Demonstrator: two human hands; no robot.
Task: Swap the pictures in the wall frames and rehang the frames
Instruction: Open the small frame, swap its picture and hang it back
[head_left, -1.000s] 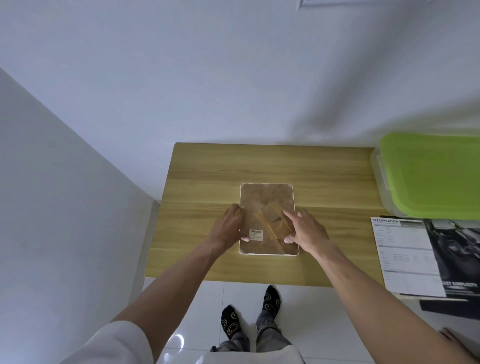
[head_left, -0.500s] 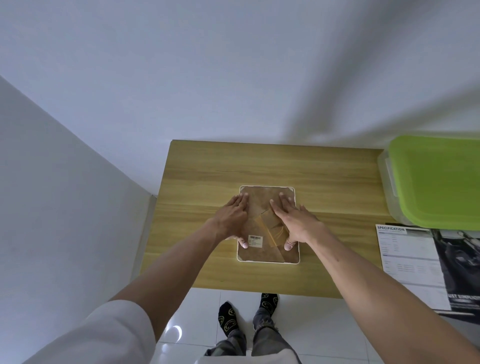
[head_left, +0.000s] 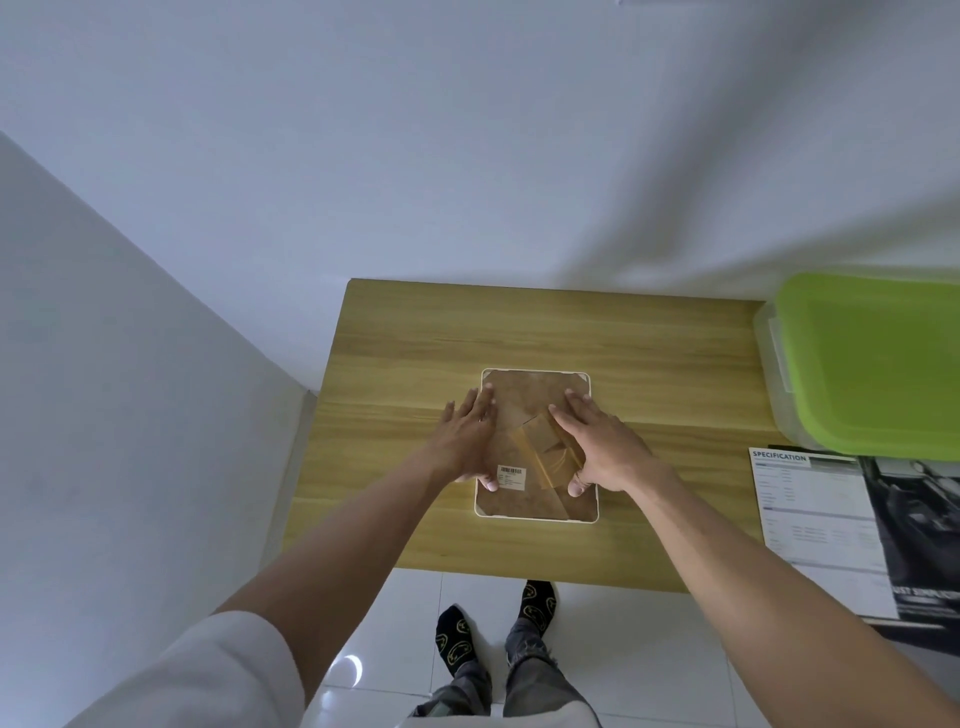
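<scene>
- while the frame (head_left: 536, 445) is lying face down in the middle of the wooden table (head_left: 405, 338), both hands are pressing flat on its brown backing board.
- the left hand (head_left: 467, 436) and right hand (head_left: 597, 441) are spread wide, fingers straight, gripping nothing.
- judging by this, the back is being worked open or seated; next, fingertips need to find the edge tabs.
- open tabletop is lying left and far; a green-lidded box (head_left: 872, 364) and a printed sheet (head_left: 815, 514) are crowding the right.
</scene>
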